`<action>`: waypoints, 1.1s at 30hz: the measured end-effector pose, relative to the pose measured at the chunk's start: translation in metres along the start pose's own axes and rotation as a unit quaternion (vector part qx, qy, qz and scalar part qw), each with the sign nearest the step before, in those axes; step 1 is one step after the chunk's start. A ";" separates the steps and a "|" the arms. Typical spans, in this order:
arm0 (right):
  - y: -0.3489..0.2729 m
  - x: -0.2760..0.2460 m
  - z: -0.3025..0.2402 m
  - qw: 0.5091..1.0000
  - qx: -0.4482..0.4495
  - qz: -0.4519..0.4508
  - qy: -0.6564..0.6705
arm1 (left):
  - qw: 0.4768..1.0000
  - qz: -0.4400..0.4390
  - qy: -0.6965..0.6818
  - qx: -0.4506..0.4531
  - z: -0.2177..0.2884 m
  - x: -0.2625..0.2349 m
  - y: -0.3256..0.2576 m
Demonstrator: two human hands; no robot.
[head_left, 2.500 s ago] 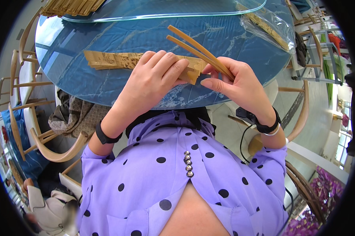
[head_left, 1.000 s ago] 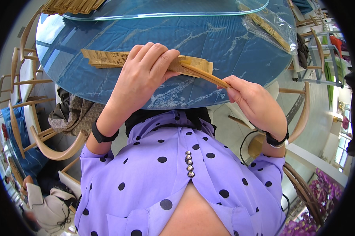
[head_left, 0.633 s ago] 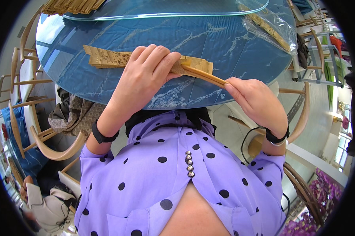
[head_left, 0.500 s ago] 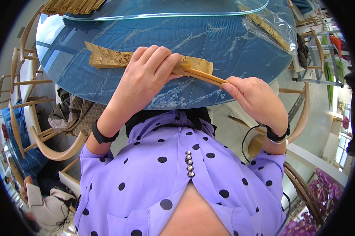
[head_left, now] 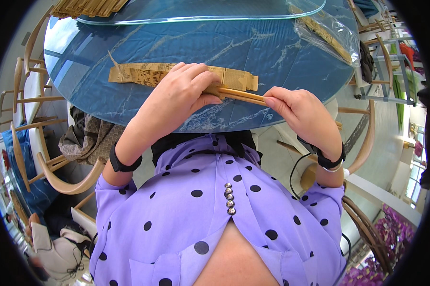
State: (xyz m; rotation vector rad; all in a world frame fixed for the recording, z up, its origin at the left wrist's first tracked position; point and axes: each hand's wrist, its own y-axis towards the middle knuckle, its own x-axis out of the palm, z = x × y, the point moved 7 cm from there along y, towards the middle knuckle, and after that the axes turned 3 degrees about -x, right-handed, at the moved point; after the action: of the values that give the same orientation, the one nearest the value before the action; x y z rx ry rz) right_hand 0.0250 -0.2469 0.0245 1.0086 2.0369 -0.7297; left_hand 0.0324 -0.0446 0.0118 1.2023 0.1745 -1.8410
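Observation:
A pair of light wooden chopsticks [head_left: 244, 96] is pinched at its right end by my right hand [head_left: 306, 117]. The other end runs into a brown paper sleeve [head_left: 217, 89], which my left hand [head_left: 177, 97] grips between thumb and fingers. My left palm hides most of that sleeve. Behind and under the left hand lies a stack of flat, printed paper sleeves [head_left: 143, 75], spread sideways on the blue table. One sleeve's left end curls up from the stack.
A raised glass turntable [head_left: 200, 18] crosses the far side of the blue marbled table [head_left: 91, 95]. At far left lies a pile of paper-wrapped chopsticks [head_left: 88, 6]. A clear plastic bag [head_left: 327, 38] of sleeves lies far right. Wooden chairs [head_left: 74, 178] stand around.
My right hand has moved slightly left, toward my left hand. Less of the chopsticks shows outside the sleeve. My left hand has shifted a little lower, and the stack's left end looks rearranged.

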 end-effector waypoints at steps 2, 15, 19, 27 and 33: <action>0.001 -0.001 0.002 1.000 0.005 0.010 0.018 | 0.999 0.004 -0.026 -0.020 -0.003 0.000 0.000; 0.004 0.007 -0.005 0.996 -0.004 0.069 0.063 | 0.995 0.070 -0.023 -0.062 -0.006 -0.014 0.006; 0.001 0.013 -0.003 0.988 0.058 0.058 0.132 | 0.964 0.228 0.129 -0.044 0.014 -0.043 -0.005; -0.007 0.040 -0.036 0.964 0.042 0.103 0.243 | 0.835 0.238 -0.416 -0.270 -0.010 0.003 -0.057; -0.004 0.067 -0.048 0.957 0.046 0.090 0.273 | 0.811 0.276 -0.430 -0.284 -0.013 0.012 -0.062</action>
State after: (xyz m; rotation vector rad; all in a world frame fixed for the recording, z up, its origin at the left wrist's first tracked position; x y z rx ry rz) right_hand -0.0234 -0.1862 -0.0016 1.5628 2.3383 -0.4843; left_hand -0.0064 -0.0088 -0.0246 -0.0752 -0.1291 -1.4680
